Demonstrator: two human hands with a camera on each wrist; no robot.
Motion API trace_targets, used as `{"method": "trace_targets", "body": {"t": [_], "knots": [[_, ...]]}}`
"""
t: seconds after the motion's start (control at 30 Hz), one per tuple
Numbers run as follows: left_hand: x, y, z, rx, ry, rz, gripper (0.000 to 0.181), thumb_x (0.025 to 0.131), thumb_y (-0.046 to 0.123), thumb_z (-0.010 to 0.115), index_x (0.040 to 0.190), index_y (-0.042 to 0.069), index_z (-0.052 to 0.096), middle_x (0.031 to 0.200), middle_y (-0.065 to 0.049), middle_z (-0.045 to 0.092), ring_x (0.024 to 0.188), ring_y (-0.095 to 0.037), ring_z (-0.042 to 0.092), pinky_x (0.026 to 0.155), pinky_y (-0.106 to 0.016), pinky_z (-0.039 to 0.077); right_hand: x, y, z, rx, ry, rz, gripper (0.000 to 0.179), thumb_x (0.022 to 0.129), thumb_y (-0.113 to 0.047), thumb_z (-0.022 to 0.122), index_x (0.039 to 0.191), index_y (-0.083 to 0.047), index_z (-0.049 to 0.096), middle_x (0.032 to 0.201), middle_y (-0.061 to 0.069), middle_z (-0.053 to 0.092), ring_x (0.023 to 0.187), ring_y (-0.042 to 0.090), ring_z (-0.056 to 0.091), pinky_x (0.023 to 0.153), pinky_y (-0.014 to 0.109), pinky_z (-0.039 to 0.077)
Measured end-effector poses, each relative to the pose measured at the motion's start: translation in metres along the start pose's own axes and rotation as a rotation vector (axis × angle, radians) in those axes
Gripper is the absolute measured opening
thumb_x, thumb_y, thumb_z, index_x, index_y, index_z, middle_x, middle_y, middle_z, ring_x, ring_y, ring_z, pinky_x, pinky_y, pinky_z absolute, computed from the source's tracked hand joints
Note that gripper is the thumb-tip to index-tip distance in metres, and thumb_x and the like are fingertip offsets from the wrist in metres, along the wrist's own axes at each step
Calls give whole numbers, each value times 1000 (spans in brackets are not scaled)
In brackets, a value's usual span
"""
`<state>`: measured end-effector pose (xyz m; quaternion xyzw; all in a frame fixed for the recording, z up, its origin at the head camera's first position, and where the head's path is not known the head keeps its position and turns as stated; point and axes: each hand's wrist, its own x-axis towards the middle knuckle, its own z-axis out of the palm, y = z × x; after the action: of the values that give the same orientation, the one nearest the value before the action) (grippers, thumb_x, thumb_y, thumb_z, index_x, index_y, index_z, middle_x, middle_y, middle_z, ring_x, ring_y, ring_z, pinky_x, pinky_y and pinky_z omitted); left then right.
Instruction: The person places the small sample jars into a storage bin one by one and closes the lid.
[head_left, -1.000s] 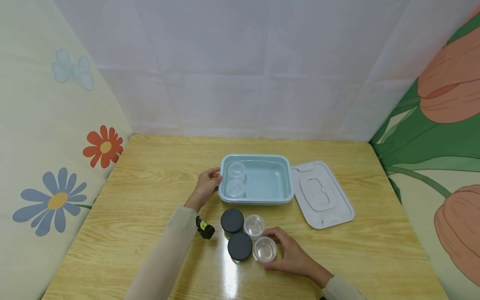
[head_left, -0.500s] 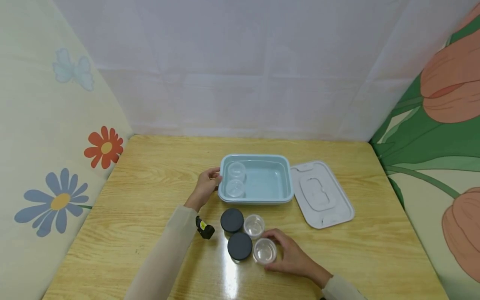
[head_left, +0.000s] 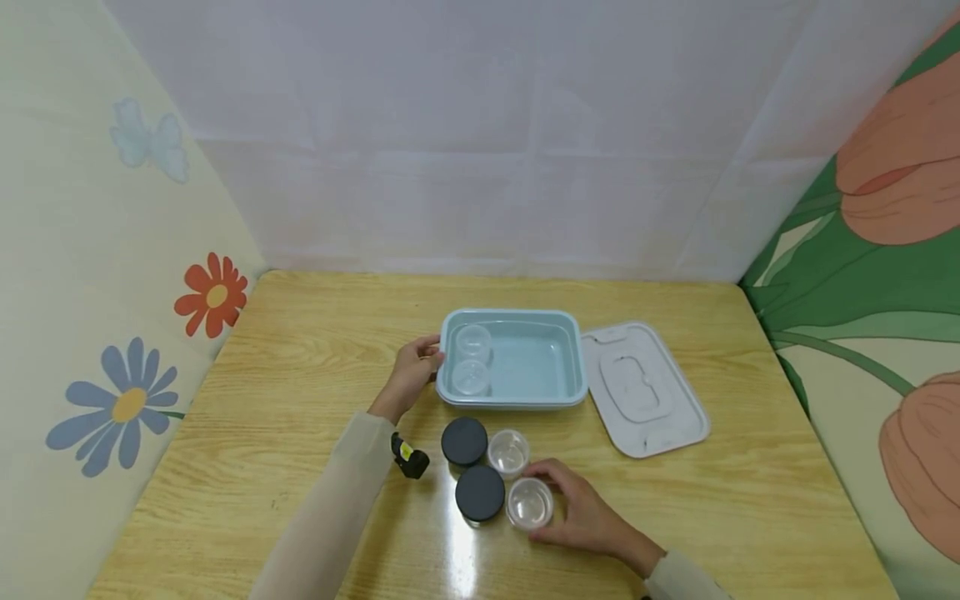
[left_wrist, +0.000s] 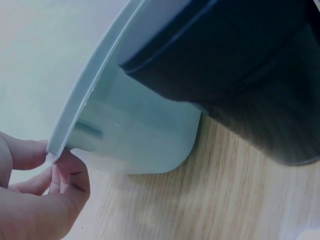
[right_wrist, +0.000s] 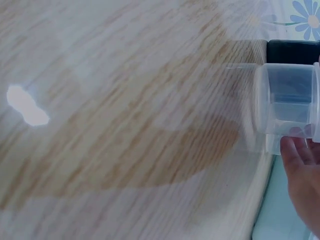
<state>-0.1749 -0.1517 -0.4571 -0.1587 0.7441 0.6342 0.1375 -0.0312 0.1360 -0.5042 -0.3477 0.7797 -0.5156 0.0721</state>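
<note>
My left hand point(head_left: 412, 372) pinches the left rim of a light blue plastic bin point(head_left: 534, 367); in the left wrist view, thumb and fingers point(left_wrist: 73, 180) meet on that rim. Two clear plastic jars point(head_left: 473, 343) stand inside the bin at its left end. In front of the bin, my right hand point(head_left: 588, 512) holds a clear, open-topped jar point(head_left: 529, 503) between thumb and fingers. A second clear jar point(head_left: 508, 453) is just behind it. To the left are two black-lidded jars point(head_left: 480, 492), one behind the other. The right wrist view shows the gripped jar point(right_wrist: 290, 97) from the side.
A white lid point(head_left: 645, 389) lies flat on the wooden table point(head_left: 300, 333), touching or close to the bin's right side. A pale cloth wall point(head_left: 480, 167) rises behind the table. Flower-printed panels point(head_left: 877, 317) flank both sides.
</note>
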Motion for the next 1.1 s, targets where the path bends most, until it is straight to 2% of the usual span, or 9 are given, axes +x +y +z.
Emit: {"method": "trace_targets", "body": {"t": [0.33, 0.53, 0.63, 0.8, 1.1], "knots": [[1, 0, 1, -4, -5, 8, 43, 96, 0, 46, 140, 2, 44, 109, -9, 47, 89, -14, 51, 70, -21, 50, 0, -1, -4, -7, -14, 4, 68, 64, -10, 87, 122, -3, 52, 116, 8, 59, 107, 19, 59, 93, 29, 51], [1, 0, 1, -13, -2, 12, 44, 96, 0, 47, 139, 1, 44, 108, -9, 47, 88, -14, 51, 69, -21, 50, -1, 0, -7, -9, -9, -2, 72, 62, -9, 88, 124, -2, 52, 117, 12, 59, 107, 24, 58, 93, 31, 51], [1, 0, 1, -14, -5, 18, 44, 96, -1, 46, 139, 0, 43, 108, -9, 47, 88, -13, 51, 69, -20, 50, -1, 0, -10, -23, -10, 7, 72, 62, -10, 88, 124, -2, 52, 117, 11, 59, 108, 21, 58, 94, 30, 50], [2, 0, 2, -16, -8, 16, 43, 96, -1, 47, 139, 1, 44, 107, -9, 47, 88, -13, 51, 69, -21, 50, 0, -3, -18, -11, -20, 67, 68, 65, -10, 86, 123, -5, 52, 119, 7, 59, 110, 13, 56, 95, 29, 50], [1, 0, 2, 2, -7, 5, 43, 97, 0, 46, 139, 2, 44, 111, -10, 47, 91, -15, 51, 72, -21, 50, 1, -3, -27, -12, -18, 98, 65, 68, -13, 85, 123, -7, 53, 119, 7, 59, 110, 10, 55, 95, 30, 50]]}}
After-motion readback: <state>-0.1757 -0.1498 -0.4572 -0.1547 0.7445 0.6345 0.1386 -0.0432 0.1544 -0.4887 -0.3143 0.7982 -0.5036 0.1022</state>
